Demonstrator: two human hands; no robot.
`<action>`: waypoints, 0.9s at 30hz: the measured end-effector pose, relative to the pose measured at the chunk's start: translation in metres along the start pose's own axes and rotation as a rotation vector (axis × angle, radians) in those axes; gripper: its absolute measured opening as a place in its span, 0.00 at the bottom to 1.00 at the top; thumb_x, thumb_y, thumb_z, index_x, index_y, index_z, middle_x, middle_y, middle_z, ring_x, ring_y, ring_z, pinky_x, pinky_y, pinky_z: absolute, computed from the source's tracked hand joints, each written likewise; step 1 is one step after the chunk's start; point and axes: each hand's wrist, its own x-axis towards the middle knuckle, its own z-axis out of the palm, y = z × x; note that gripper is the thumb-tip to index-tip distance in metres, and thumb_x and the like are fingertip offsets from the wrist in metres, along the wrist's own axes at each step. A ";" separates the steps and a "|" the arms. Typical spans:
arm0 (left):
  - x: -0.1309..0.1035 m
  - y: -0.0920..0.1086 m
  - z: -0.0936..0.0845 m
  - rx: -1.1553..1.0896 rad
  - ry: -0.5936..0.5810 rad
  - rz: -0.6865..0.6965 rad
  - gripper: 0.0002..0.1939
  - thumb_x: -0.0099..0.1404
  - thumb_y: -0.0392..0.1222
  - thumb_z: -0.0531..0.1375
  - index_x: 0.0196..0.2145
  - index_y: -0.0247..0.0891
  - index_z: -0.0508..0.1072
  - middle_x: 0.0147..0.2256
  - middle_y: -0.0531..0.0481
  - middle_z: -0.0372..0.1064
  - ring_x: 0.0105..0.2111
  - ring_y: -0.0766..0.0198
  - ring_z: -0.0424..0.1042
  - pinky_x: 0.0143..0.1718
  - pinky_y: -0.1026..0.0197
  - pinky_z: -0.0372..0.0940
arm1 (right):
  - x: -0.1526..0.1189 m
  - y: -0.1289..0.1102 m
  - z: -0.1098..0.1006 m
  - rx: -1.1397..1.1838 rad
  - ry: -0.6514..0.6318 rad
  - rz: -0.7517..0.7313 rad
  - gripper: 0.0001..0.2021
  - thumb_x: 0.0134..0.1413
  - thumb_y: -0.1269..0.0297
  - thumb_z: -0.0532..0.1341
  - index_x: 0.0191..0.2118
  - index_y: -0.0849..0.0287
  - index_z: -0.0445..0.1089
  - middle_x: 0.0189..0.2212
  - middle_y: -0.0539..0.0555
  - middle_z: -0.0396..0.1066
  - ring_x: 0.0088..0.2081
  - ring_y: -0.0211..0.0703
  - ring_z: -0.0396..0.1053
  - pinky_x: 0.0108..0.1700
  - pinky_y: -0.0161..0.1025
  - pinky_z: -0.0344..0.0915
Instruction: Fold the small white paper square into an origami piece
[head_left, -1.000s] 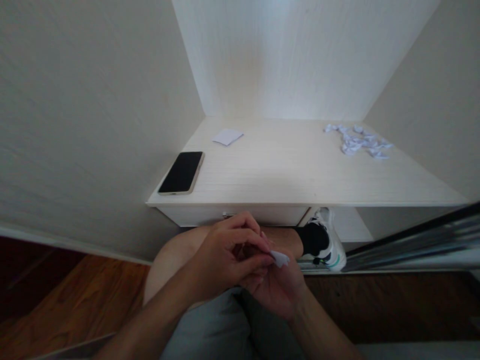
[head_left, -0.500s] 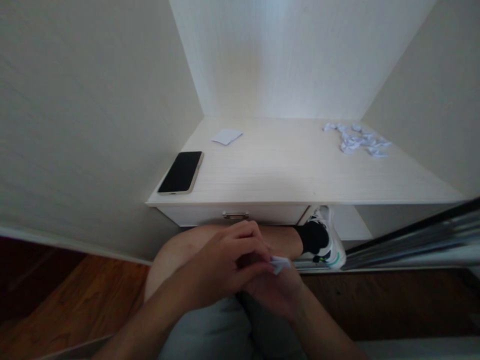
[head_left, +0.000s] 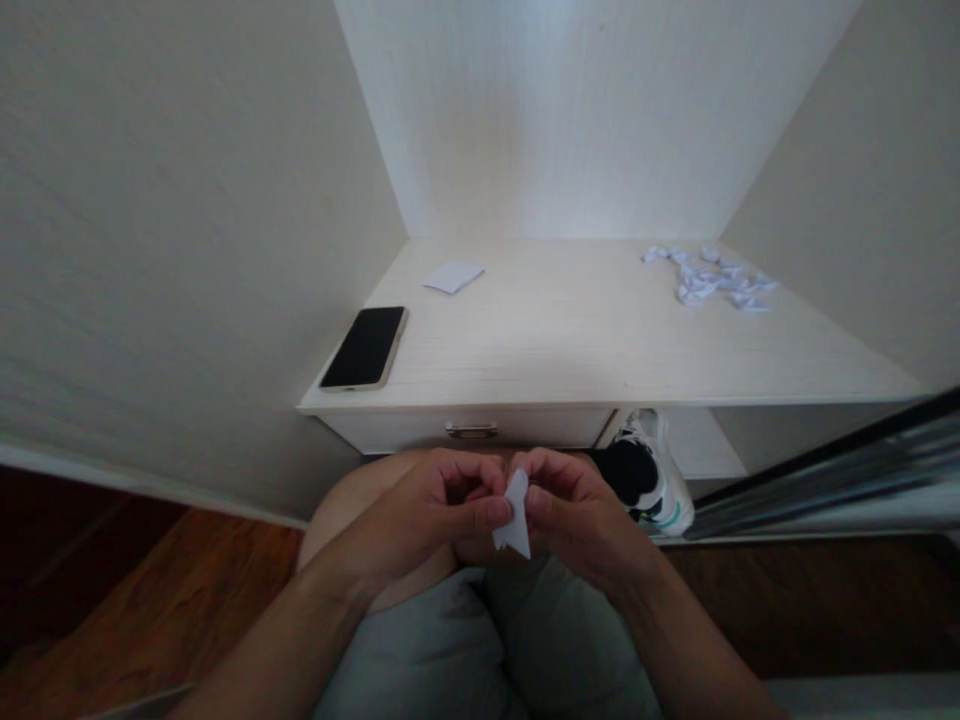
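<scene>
A small folded piece of white paper [head_left: 514, 520] stands upright between my hands, above my lap. From its left side my left hand [head_left: 450, 500] pinches it between thumb and fingers. My right hand [head_left: 577, 505] grips its right edge, the thumb and forefinger close to the upper end. The paper's lower end flares a little and looks forked. Some fingertips are hidden behind the paper and the other fingers.
On the white shelf [head_left: 540, 340] lie a phone [head_left: 365, 348] at the left and a folded white paper sheet [head_left: 454, 277] behind it. Several small folded papers [head_left: 701, 285] are heaped at the right. Below are a drawer handle [head_left: 471, 430] and my shoe [head_left: 664, 480].
My right hand has turned up from lying low under the left and now pinches the paper too. The paper has shifted left and turned from lying sideways to upright.
</scene>
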 end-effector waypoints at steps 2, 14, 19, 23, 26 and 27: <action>-0.003 -0.003 0.002 -0.083 0.010 -0.070 0.17 0.57 0.49 0.78 0.31 0.35 0.78 0.27 0.53 0.70 0.27 0.67 0.65 0.31 0.66 0.61 | 0.002 -0.004 0.000 -0.037 -0.054 -0.002 0.15 0.52 0.57 0.80 0.36 0.59 0.78 0.32 0.49 0.74 0.31 0.35 0.69 0.35 0.33 0.64; -0.011 0.007 0.008 -0.248 -0.180 -0.192 0.19 0.57 0.52 0.78 0.31 0.34 0.79 0.26 0.55 0.59 0.25 0.70 0.53 0.25 0.66 0.50 | 0.012 -0.033 0.006 -0.532 -0.328 -0.209 0.07 0.61 0.59 0.73 0.35 0.55 0.79 0.43 0.51 0.67 0.45 0.44 0.66 0.51 0.42 0.62; -0.014 0.004 0.005 -0.292 -0.277 -0.182 0.22 0.56 0.55 0.78 0.35 0.34 0.79 0.24 0.57 0.57 0.22 0.73 0.49 0.23 0.66 0.44 | 0.015 -0.036 0.011 -0.539 -0.391 -0.221 0.08 0.63 0.59 0.72 0.34 0.55 0.78 0.41 0.51 0.67 0.43 0.43 0.66 0.51 0.43 0.62; -0.016 -0.002 0.006 -0.315 -0.293 -0.203 0.23 0.55 0.54 0.78 0.33 0.34 0.76 0.22 0.58 0.56 0.19 0.74 0.47 0.20 0.67 0.42 | 0.015 -0.036 0.010 -0.499 -0.409 -0.209 0.08 0.62 0.60 0.73 0.34 0.56 0.78 0.41 0.52 0.67 0.43 0.43 0.66 0.49 0.42 0.61; -0.016 -0.007 0.008 -0.334 -0.288 -0.210 0.24 0.56 0.56 0.78 0.33 0.35 0.74 0.20 0.61 0.52 0.18 0.75 0.45 0.19 0.68 0.41 | 0.015 -0.035 0.008 -0.449 -0.429 -0.167 0.08 0.61 0.60 0.73 0.34 0.57 0.78 0.41 0.52 0.66 0.43 0.43 0.65 0.48 0.42 0.61; -0.017 -0.009 0.009 -0.341 -0.288 -0.213 0.24 0.56 0.56 0.77 0.34 0.36 0.74 0.20 0.62 0.50 0.17 0.76 0.44 0.19 0.69 0.41 | 0.015 -0.035 0.008 -0.429 -0.433 -0.146 0.09 0.61 0.60 0.73 0.33 0.57 0.78 0.41 0.52 0.65 0.42 0.43 0.65 0.47 0.41 0.61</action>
